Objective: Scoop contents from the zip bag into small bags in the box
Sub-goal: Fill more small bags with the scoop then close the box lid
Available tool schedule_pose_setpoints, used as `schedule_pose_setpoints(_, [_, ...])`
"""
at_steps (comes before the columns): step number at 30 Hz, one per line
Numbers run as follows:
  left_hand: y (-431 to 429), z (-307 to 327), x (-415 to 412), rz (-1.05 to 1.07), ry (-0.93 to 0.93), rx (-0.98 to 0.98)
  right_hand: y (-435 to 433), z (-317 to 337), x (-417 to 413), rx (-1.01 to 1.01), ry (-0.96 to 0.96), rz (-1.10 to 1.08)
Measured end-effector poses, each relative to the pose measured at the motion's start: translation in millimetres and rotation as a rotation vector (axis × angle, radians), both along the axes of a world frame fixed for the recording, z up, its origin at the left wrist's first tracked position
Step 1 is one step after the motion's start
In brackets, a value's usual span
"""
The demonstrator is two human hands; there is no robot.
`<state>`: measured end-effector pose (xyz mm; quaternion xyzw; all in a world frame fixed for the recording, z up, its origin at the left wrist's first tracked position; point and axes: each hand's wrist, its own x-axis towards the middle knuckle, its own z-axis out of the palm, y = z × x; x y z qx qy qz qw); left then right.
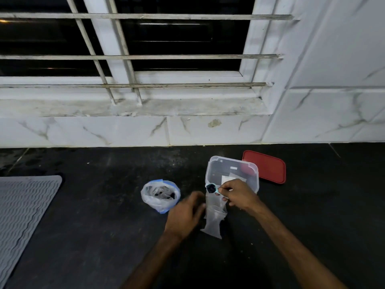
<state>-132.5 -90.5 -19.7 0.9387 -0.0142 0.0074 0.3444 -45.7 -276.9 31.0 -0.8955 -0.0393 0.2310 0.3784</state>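
A zip bag (160,196) with a blue rim stands open on the dark counter, dark contents inside. To its right my left hand (185,213) grips a small clear bag (214,217) by its side, holding it upright. My right hand (239,195) pinches a pale teal scoop (211,188) loaded with dark material, held right at the small bag's mouth. Just behind stands the clear plastic box (253,176), open, with small flat bags inside.
A red lid (264,166) lies behind and to the right of the box. A grey ribbed mat (23,207) covers the counter's left end. A white marble wall and a barred window rise along the back edge.
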Motion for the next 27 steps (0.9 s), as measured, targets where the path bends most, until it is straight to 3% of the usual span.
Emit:
schedule_pose_setpoints(4, [-23.6,-10.1,4.1,-0.176,0.198,0.247,-23.7,-4.9,-7.5,-0.037,0.005,-0.006])
schedule_pose_setpoints(7, [-37.5,-13.8,5.6,-0.185,0.216,0.278,-37.3,-12.2,-14.5,-0.056,0.0,0.01])
schedule_pose_setpoints(13, [-45.3,-18.3,6.5,-0.113,0.069,0.235,-44.9,-23.7,-23.6,-0.067,0.005,0.081])
schedule_pose_setpoints(17, [-61.1,-16.7,8.4,-0.082,-0.016,0.194,-51.8,-21.2,-19.3,-0.14,-0.119,0.121])
schedule_pose_setpoints(27, [-73.4,-7.4,-3.5,0.143,0.024,-0.027,-47.5,-17.7,-9.3,-0.195,-0.398,0.313])
